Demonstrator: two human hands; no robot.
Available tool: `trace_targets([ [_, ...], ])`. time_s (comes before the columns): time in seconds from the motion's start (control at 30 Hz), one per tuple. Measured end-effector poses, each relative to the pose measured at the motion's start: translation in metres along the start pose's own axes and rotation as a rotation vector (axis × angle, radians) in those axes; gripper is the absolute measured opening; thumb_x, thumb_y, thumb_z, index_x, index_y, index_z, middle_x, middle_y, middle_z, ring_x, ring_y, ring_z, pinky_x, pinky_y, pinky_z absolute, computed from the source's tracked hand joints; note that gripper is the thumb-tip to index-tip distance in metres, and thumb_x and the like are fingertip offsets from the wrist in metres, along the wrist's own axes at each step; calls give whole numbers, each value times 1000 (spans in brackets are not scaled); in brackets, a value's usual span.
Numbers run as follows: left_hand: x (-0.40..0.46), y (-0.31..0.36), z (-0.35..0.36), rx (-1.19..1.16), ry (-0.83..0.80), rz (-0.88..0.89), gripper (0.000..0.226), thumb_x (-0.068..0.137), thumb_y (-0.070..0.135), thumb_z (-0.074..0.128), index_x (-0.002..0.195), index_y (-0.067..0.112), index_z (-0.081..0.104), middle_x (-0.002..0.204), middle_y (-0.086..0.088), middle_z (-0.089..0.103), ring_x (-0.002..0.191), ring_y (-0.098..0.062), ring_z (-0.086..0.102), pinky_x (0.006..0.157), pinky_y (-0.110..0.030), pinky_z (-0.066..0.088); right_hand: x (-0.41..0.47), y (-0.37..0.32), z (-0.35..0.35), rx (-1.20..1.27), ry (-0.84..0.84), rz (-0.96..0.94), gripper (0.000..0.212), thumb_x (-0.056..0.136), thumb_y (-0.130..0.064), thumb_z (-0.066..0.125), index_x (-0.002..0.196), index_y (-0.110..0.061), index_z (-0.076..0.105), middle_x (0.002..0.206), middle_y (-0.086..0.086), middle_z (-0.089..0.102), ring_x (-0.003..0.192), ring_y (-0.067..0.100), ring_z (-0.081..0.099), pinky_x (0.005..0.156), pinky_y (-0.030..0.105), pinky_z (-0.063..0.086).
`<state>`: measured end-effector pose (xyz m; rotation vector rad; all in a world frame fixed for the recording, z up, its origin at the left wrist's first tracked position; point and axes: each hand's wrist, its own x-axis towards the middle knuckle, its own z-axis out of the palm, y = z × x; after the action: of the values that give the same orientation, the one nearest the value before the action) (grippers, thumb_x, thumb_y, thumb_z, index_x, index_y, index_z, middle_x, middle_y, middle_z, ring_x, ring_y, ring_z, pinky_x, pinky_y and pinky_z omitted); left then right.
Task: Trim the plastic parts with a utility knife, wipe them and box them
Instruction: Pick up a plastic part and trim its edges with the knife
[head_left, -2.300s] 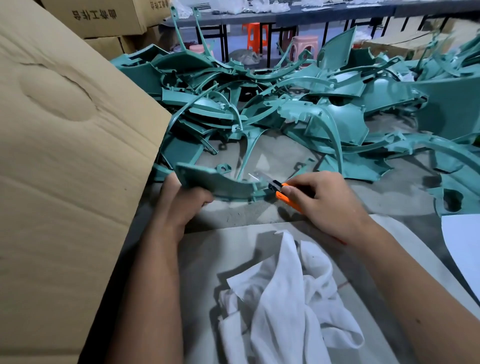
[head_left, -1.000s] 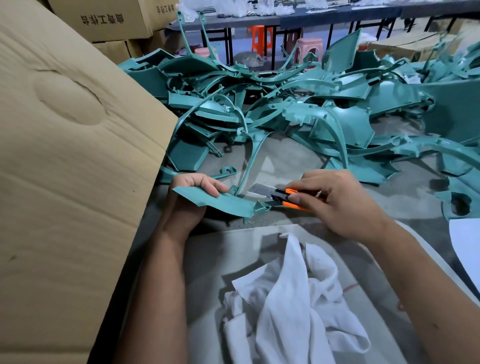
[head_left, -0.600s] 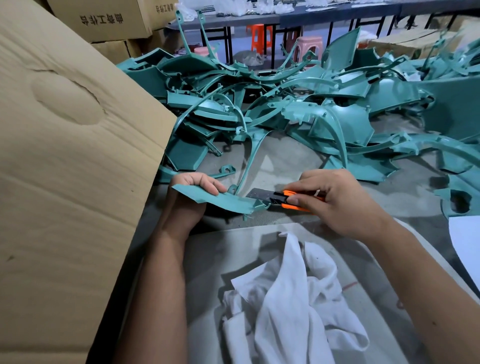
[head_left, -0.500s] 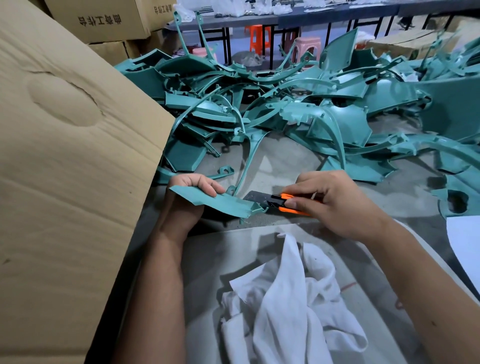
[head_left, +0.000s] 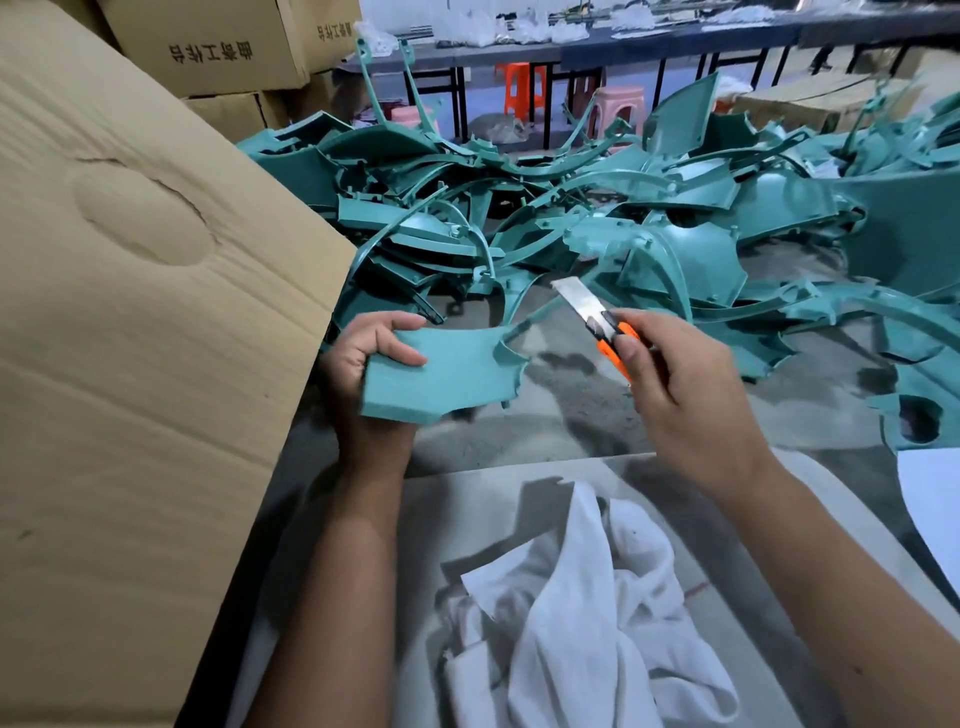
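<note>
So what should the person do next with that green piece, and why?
Probably bring the knife back to the piece's edge for another trim, or swap it for the cloth. The left hand holds the teal plastic part up, the right hand holds the utility knife with its blade lifted clear, and the white cloth lies untouched just below.

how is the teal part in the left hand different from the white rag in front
The teal part is a stiff, flat panel with cut edges; the white rag is soft and crumpled. The part is gripped in the left hand, clear of the surface; the rag lies loose on the grey board, untouched. Both sit within the person's reach.
</note>
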<state>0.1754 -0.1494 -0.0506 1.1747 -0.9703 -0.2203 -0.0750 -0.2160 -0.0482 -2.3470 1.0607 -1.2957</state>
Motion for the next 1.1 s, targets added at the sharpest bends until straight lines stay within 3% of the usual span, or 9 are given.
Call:
trace_targets([
  [0.13, -1, -4, 9, 24, 30, -129, 15, 67, -23, 50, 57, -12, 55, 91, -12, 68, 86, -12, 65, 70, -19, 49, -3, -11, 5, -271, -218, 7, 29, 110, -43, 36, 95, -25, 51, 85, -9, 51, 76, 18, 49, 60, 30, 32],
  [0.23, 1, -6, 6, 7, -2, -185, 17, 66, -27, 49, 63, -15, 59, 92, -16, 67, 81, -8, 65, 66, -16, 49, -6, -9, 7, -371, -314, 32, 35, 106, -49, 33, 95, -21, 51, 78, -3, 55, 74, 29, 53, 57, 40, 28],
  [0.37, 1, -5, 4, 30, -17, -188, 22, 68, -29, 49, 66, -12, 62, 94, -20, 67, 81, -11, 64, 67, -17, 50, -6, -10, 10, -385, -300, 10, 50, 102, -58, 20, 95, -19, 50, 67, -5, 48, 65, 30, 50, 55, 39, 24],
  [0.47, 2, -4, 8, -50, 28, -291, 24, 68, -28, 45, 64, -9, 59, 87, -13, 66, 72, -7, 65, 58, -17, 49, -5, -11, 14, -412, -292, 28, 46, 104, -56, 22, 94, -19, 49, 62, -8, 40, 62, 28, 44, 53, 39, 26],
  [0.6, -4, -6, 5, 59, 3, -166, 25, 68, -27, 54, 69, -5, 65, 94, -21, 67, 78, -13, 64, 65, -15, 49, -6, -15, 18, -383, -257, -16, 47, 104, -59, 20, 94, -22, 48, 67, -3, 54, 62, 27, 52, 52, 40, 37],
  [0.8, -6, -13, 6, -8, 21, -261, 37, 69, -32, 47, 63, 2, 61, 91, -15, 66, 69, 0, 66, 54, -15, 51, -5, -8, 25, -483, -243, 122, 37, 106, -53, 34, 95, -23, 52, 72, -2, 55, 66, 28, 52, 52, 38, 29],
  [0.9, -8, -12, 5, 11, -10, -241, 33, 72, -26, 51, 62, 4, 61, 89, -10, 67, 69, 1, 68, 53, -13, 50, -6, -11, 23, -382, -231, -25, 43, 104, -59, 28, 93, -24, 52, 65, -5, 54, 58, 24, 51, 48, 35, 29],
  [1.03, 4, -13, 9, -190, 55, -541, 10, 57, -9, 51, 59, -1, 58, 61, -3, 65, 55, -16, 65, 43, -19, 46, -7, -10, 24, -439, -268, 9, 43, 102, -61, 25, 93, -26, 49, 71, -2, 59, 65, 29, 54, 50, 36, 26],
  [1.1, 4, -9, 11, -195, 54, -574, 8, 53, -2, 54, 59, 1, 59, 59, -3, 64, 53, -20, 64, 43, -19, 45, -8, -7, 26, -448, -238, 68, 38, 105, -56, 31, 91, -25, 47, 70, -2, 55, 65, 30, 54, 52, 37, 28],
])
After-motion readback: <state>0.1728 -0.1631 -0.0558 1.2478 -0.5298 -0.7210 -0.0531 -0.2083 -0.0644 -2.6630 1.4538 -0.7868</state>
